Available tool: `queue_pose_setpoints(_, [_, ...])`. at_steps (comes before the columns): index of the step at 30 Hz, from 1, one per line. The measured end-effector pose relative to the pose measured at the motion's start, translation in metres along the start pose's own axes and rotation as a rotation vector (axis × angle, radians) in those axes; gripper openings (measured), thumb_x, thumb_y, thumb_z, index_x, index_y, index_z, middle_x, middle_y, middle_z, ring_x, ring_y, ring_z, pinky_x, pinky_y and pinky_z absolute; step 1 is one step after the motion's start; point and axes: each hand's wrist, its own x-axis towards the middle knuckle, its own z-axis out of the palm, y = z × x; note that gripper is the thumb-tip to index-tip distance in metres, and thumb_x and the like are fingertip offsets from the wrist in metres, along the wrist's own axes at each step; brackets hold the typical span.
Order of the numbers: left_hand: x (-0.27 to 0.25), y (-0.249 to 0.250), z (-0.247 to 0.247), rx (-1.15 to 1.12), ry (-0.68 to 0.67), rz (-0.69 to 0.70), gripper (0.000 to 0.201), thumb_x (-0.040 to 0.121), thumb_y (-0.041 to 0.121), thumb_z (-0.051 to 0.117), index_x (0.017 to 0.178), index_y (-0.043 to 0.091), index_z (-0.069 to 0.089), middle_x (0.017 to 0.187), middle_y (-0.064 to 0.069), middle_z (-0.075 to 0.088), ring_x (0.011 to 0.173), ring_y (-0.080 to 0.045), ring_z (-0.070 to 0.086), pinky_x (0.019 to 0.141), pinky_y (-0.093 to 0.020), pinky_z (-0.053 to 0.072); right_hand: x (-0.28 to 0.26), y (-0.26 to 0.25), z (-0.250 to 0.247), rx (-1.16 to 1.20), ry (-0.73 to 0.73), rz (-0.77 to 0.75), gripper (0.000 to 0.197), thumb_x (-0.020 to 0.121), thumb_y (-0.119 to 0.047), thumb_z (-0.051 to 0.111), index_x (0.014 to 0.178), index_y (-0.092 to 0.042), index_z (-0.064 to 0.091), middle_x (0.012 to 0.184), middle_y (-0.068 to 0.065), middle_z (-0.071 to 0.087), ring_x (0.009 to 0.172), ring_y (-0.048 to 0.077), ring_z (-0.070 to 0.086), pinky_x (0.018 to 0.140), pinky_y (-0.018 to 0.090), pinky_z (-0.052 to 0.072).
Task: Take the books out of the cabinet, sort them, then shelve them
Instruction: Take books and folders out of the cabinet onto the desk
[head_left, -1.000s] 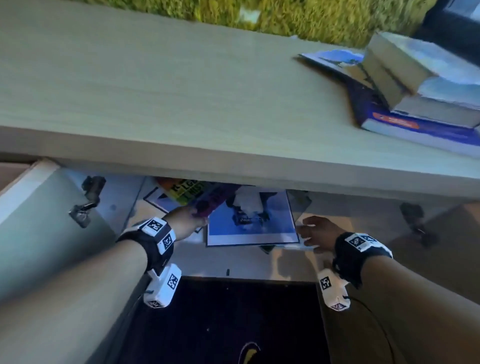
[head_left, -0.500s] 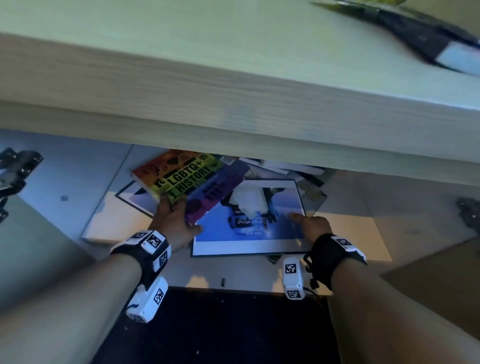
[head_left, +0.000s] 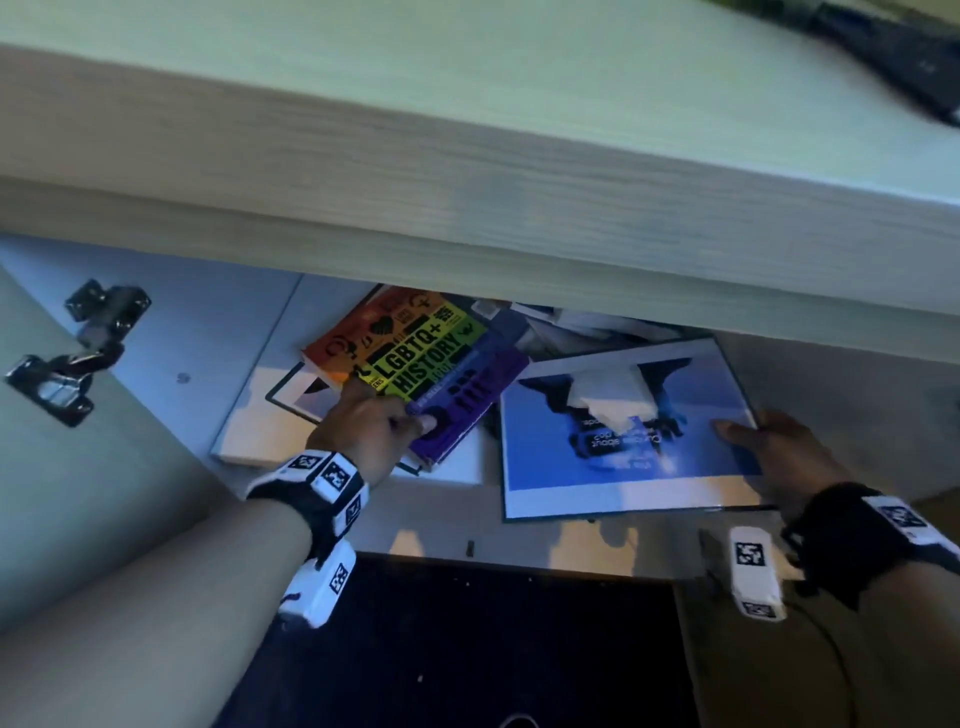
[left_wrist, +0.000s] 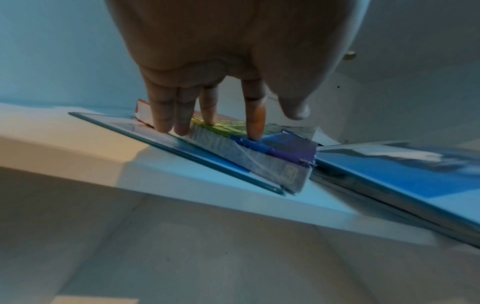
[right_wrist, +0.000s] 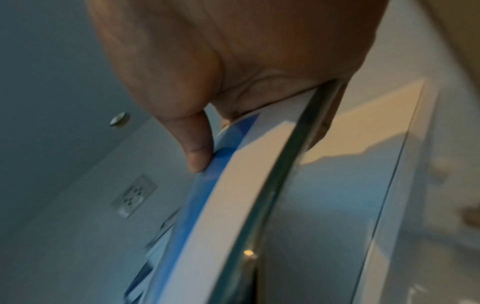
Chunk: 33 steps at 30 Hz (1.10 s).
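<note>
Inside the open cabinet lies a rainbow-covered history book (head_left: 421, 358) (left_wrist: 285, 150) on top of a thin dark-edged book (head_left: 301, 402) (left_wrist: 161, 135). My left hand (head_left: 374, 431) rests on the rainbow book, its straight fingers (left_wrist: 255, 119) pressing on the cover while the thumb stands off it. To the right, a large thin blue book (head_left: 623, 457) (left_wrist: 415, 174) (right_wrist: 249, 164) is tilted. My right hand (head_left: 763, 441) pinches its right edge, thumb (right_wrist: 197, 156) on the cover and fingers underneath. More books lie behind, mostly hidden by the cabinet top.
The pale wooden cabinet top (head_left: 467, 156) overhangs the opening; a dark book (head_left: 909, 62) lies on it at the far right. The left door stands open with its metal hinge (head_left: 78, 353). The white cabinet floor (head_left: 571, 540) ends at a dark rug (head_left: 467, 649).
My right hand has taken the blue book by its right edge and drawn it rightwards, away from the rainbow book. My left hand stays on the rainbow book.
</note>
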Motion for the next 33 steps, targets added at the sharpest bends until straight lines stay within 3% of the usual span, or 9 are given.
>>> queue_pose_setpoints(4, [0.000, -0.004, 0.015, -0.008, 0.036, -0.045, 0.033, 0.088, 0.047, 0.069, 0.112, 0.027, 0.058, 0.132, -0.010, 0.037, 0.115, -0.039, 0.052, 0.099, -0.044, 0.049, -0.009, 0.011, -0.045, 0.109, 0.121, 0.106, 0.049, 0.063, -0.036, 0.081, 0.102, -0.009, 0.072, 0.099, 0.014, 0.077, 0.087, 0.037, 0.072, 0.078, 0.045, 0.054])
queue_pose_setpoints(8, [-0.003, -0.002, 0.021, -0.062, 0.081, -0.092, 0.045, 0.088, 0.038, 0.072, 0.129, 0.030, 0.057, 0.146, -0.012, 0.030, 0.128, -0.040, 0.045, 0.107, -0.044, 0.045, -0.024, 0.007, -0.029, 0.321, 0.024, 0.212, 0.034, 0.084, -0.032, 0.067, 0.109, -0.010, 0.074, 0.097, 0.013, 0.079, 0.082, 0.032, 0.076, 0.077, 0.045, 0.062])
queue_pose_setpoints(10, [-0.008, 0.000, 0.024, -0.057, 0.072, -0.079, 0.039, 0.089, 0.031, 0.069, 0.127, 0.026, 0.060, 0.144, -0.012, 0.032, 0.125, -0.041, 0.048, 0.106, -0.045, 0.047, -0.025, -0.007, 0.010, 0.368, -0.037, 0.198, 0.035, 0.088, -0.034, 0.068, 0.109, -0.005, 0.072, 0.099, 0.018, 0.076, 0.098, 0.029, 0.072, 0.076, 0.042, 0.059])
queue_pose_setpoints(12, [-0.016, -0.001, 0.027, -0.049, 0.085, 0.025, 0.027, 0.091, 0.019, 0.065, 0.117, 0.025, 0.067, 0.139, -0.011, 0.038, 0.120, -0.039, 0.052, 0.101, -0.043, 0.050, -0.023, -0.025, 0.058, 0.301, -0.078, 0.171, 0.058, 0.070, -0.048, 0.086, 0.105, -0.006, 0.066, 0.087, 0.021, 0.063, 0.067, 0.030, 0.048, 0.063, 0.043, 0.047])
queue_pose_setpoints(14, [-0.021, -0.006, 0.014, -0.081, 0.072, 0.041, 0.021, 0.091, 0.013, 0.060, 0.096, 0.029, 0.071, 0.126, -0.006, 0.052, 0.112, -0.031, 0.057, 0.094, -0.039, 0.051, -0.031, -0.039, 0.101, 0.313, -0.158, 0.186, 0.037, 0.086, -0.032, 0.078, 0.102, -0.002, 0.065, 0.065, 0.012, 0.063, 0.053, 0.027, 0.060, 0.049, 0.029, 0.048])
queue_pose_setpoints(19, [0.023, -0.059, -0.034, -0.315, 0.263, -0.253, 0.021, 0.086, 0.033, 0.060, 0.092, 0.017, 0.074, 0.095, -0.010, 0.073, 0.093, -0.032, 0.069, 0.085, -0.037, 0.054, -0.052, -0.044, 0.153, 0.012, -0.425, 0.293, 0.034, 0.094, -0.031, 0.067, 0.069, -0.010, 0.057, 0.053, 0.009, 0.063, 0.046, 0.023, 0.058, 0.053, 0.026, 0.044])
queue_pose_setpoints(22, [0.047, -0.077, -0.036, -0.211, 0.127, -0.355, 0.072, 0.079, 0.073, 0.063, 0.106, 0.005, 0.063, 0.103, -0.019, 0.069, 0.099, -0.037, 0.065, 0.082, -0.038, 0.049, -0.026, -0.046, 0.135, -0.265, -0.224, 0.070, 0.042, 0.084, -0.044, 0.070, 0.072, -0.003, 0.065, 0.066, 0.014, 0.068, 0.061, 0.033, 0.065, 0.058, 0.039, 0.049])
queue_pose_setpoints(26, [0.061, -0.079, -0.026, -0.073, 0.041, -0.424, 0.141, 0.044, 0.100, 0.059, 0.153, 0.016, 0.027, 0.147, -0.019, 0.052, 0.128, -0.038, 0.055, 0.104, -0.045, 0.048, 0.002, -0.026, 0.104, -0.576, -0.015, 0.153, 0.101, 0.075, -0.069, 0.069, 0.149, -0.008, 0.037, 0.148, 0.025, 0.040, 0.132, 0.045, 0.044, 0.104, 0.051, 0.045])
queue_pose_setpoints(33, [0.055, -0.064, -0.027, -0.053, 0.026, -0.472, 0.154, 0.029, 0.089, 0.076, 0.156, 0.024, 0.019, 0.155, -0.021, 0.038, 0.134, -0.042, 0.047, 0.108, -0.049, 0.045, -0.014, 0.012, 0.123, -0.695, -0.053, 0.126, 0.093, 0.080, -0.068, 0.066, 0.144, -0.011, 0.031, 0.132, 0.023, 0.051, 0.115, 0.044, 0.058, 0.088, 0.044, 0.049])
